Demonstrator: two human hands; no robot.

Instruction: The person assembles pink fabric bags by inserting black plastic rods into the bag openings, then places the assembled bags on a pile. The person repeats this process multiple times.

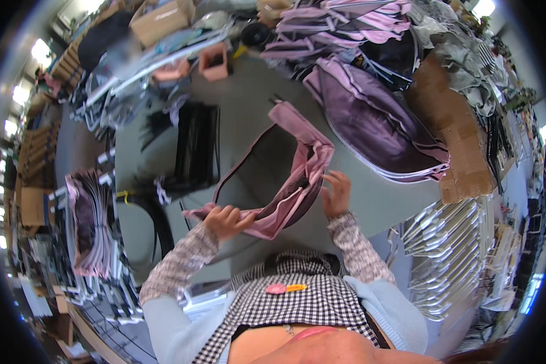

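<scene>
A pink fabric piece lies bent into a loop on the grey-green table, with a thin dark edge along its far left side. Its lower left end is pinched by my left hand, whose fingers are closed over the pink cloth. Just off the loop's right side is my right hand, fingers apart and raised, with nothing visible in it. Whether its fingertips brush the cloth I cannot tell. Two short dark ends stick out at the top of the piece.
Bundled black strips lie on the left of the table. A stack of pink-purple fabric pieces lies at right, beside brown cardboard. Farther back are more pink pieces and an orange-pink box. White metal tubes stand right.
</scene>
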